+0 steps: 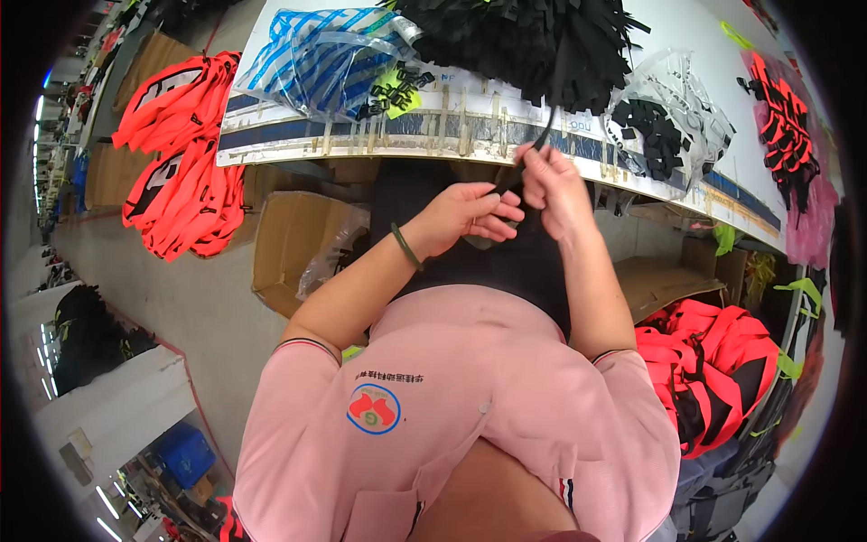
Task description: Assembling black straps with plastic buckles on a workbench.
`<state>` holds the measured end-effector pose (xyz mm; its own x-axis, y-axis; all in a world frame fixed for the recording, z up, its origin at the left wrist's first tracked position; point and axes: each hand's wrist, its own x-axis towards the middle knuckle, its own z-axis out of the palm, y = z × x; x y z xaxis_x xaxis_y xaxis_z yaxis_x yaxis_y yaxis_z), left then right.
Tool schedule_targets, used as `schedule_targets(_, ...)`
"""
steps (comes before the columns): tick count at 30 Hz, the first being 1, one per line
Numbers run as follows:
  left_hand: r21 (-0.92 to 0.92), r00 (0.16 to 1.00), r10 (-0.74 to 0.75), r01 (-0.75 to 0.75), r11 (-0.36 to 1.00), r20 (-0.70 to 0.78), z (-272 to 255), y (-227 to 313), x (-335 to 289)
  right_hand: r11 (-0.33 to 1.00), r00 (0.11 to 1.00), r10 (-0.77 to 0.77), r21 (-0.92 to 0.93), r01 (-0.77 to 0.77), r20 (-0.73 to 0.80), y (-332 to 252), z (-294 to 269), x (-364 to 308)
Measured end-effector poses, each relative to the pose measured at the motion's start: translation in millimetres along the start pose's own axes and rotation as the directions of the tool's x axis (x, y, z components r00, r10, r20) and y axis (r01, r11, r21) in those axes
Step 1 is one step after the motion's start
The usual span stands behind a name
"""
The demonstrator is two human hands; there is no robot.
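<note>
A black webbing strap (554,113) hangs from a big heap of black straps (519,41) over the near edge of the table. My right hand (553,181) pinches this strap just below the edge. Close by on its left is my left hand (474,214), thumb and forefinger pressed together and the other fingers curled. Something dark lies at its fingertips, but it merges with the black clothing behind, so its kind cannot be made out. Small black buckles (395,90) lie by a yellow-green piece left of the heap. Small black pieces (648,135) spill from a clear bag on the right.
The white table (361,144) has a taped near edge. A blue-striped plastic bag (321,59) lies on it at left. Bright coral strap bundles (185,181) hang at left; more coral straps (709,370) are piled at lower right. An open cardboard box (298,235) stands below the table.
</note>
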<state>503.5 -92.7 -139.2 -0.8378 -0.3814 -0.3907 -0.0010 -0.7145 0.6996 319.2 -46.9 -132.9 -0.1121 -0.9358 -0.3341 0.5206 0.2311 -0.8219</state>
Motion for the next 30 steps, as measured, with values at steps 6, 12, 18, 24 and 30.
schedule_targets(6,0.304,0.998,-0.054,0.042,0.952,0.032,-36.3,-30.7,-15.0,0.896,0.856,-0.411,0.036,0.443,-0.314,-74.7,-17.0,4.5)
schedule_targets(12,0.922,0.870,0.478,-0.082,0.378,-0.119,-77.3,61.2,8.1,0.922,0.890,-0.357,-0.256,0.289,-0.282,-49.5,-0.1,-14.9)
schedule_targets(18,0.965,0.658,0.725,0.262,0.030,-0.201,-126.7,101.4,32.5,0.907,0.957,-0.270,-0.363,0.215,-0.108,6.7,17.7,-16.8)
schedule_targets(24,0.981,0.602,0.795,0.190,-0.051,-0.075,-143.0,86.8,57.3,0.880,0.959,-0.228,-0.456,0.130,-0.168,7.1,22.4,-32.3)
schedule_targets(30,0.931,0.570,0.821,0.323,-0.173,-0.045,-131.2,72.3,74.9,0.885,0.981,-0.173,-0.451,0.114,-0.092,26.0,-3.5,-24.5)
